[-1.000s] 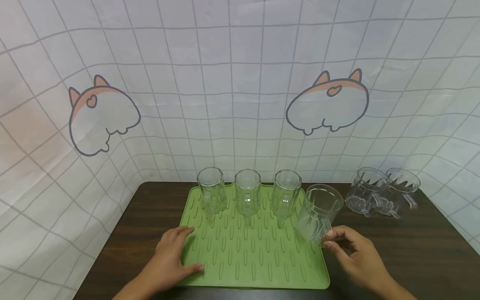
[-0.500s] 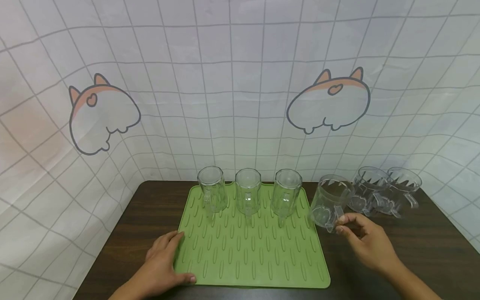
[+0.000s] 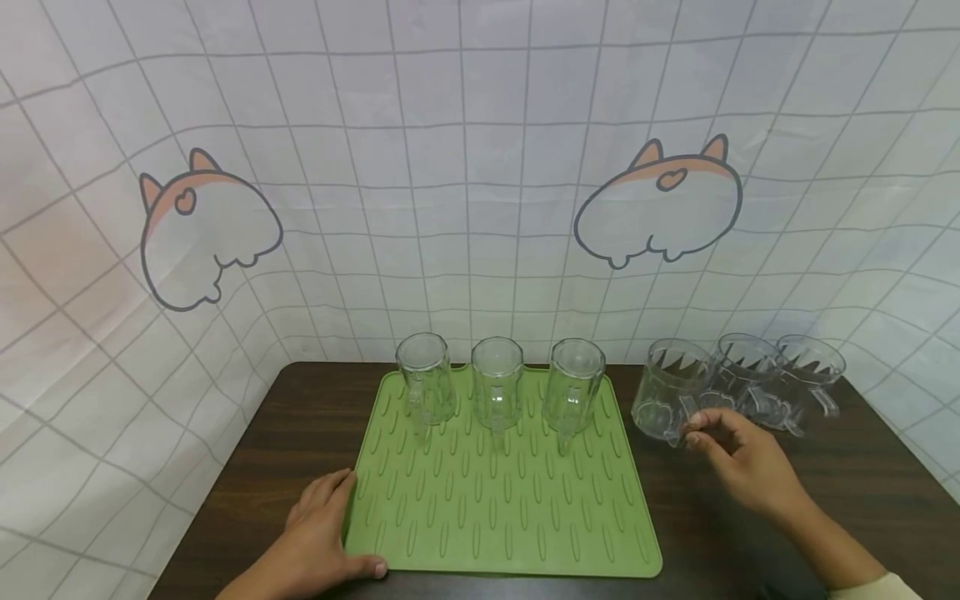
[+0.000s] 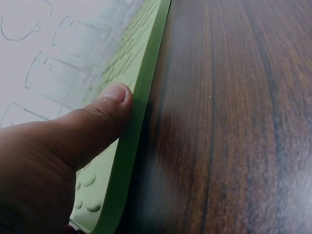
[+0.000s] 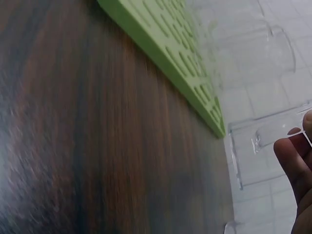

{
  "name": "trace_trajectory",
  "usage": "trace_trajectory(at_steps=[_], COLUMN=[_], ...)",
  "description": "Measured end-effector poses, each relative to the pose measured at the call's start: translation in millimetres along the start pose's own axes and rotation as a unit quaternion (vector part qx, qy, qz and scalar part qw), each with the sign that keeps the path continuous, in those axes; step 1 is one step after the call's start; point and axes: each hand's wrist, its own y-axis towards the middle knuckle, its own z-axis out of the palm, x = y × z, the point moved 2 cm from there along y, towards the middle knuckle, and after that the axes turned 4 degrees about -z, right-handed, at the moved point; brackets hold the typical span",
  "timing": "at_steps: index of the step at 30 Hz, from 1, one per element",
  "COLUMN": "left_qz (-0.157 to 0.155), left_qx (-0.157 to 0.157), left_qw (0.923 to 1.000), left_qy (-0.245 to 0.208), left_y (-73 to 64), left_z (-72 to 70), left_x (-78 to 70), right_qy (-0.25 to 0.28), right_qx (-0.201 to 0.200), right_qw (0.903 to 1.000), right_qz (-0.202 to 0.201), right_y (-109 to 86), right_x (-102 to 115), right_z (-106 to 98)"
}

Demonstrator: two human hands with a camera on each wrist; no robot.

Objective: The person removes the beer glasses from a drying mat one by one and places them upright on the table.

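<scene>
At the right of a green ribbed mat (image 3: 495, 517) on a dark wood-grained worktop (image 3: 273, 446), a person's right hand (image 3: 750, 467) pinched the handle (image 3: 678, 421) of a clear mug (image 3: 660, 387) between thumb and fingers; the pictures did not show for certain whether the mug's base met the surface; just beyond it, toward the right, were two other clear mugs (image 3: 738, 354), overlapping in the head view, their handles angled outward. The left hand (image 3: 318, 533), fingers relaxed and thumb spread apart from them, rested at the mat's near left corner, gripping nothing; in the left wrist view its thumb (image 4: 112, 105) lay over the mat's raised edge. Three clear mugs (image 3: 498, 392) stood spaced in a row along the mat's far side; behind them hung a white grid-patterned backdrop (image 3: 427, 208) printed with two cartoon animal rumps (image 3: 658, 221); a pale sleeve (image 3: 877, 588) showed at the right wrist.
</scene>
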Motion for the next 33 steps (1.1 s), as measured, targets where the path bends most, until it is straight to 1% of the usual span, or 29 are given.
trace_trajectory(at_steps=[3,6,10,13,20,27,33], left_qz=[-0.003,-0.004,-0.014,-0.018,-0.018,-0.019,-0.015], left_qx=[0.001,0.006,0.02,0.024,0.026,0.024,0.019], left_qw=[1.0,1.0,0.9997,0.9996,0.9995,0.9995,0.9997], left_qy=[0.002,0.003,-0.001,-0.003,-0.003,-0.001,-0.002], left_y=[0.4,1.2,1.3,1.1,1.7,2.6,1.9], left_z=[0.4,0.1,-0.8,-0.4,0.1,1.4,0.6], left_x=[0.0,-0.5,-1.3,-0.9,-0.7,0.5,-0.2], right_qy=[0.004,0.004,0.002,-0.002,-0.021,-0.021,-0.047], right_qx=[-0.004,-0.008,-0.005,0.0,0.01,0.006,0.0], right_qw=[0.9999,0.9999,1.0,0.9999,0.9991,0.9991,0.9978], right_qz=[-0.009,-0.009,0.002,0.012,0.037,0.037,0.046], right_y=[1.5,2.8,4.0,4.8,6.2,6.8,6.9], right_x=[-6,-11,-17,-21,-28,-32,-35], right_z=[0,0,1,2,1,1,1])
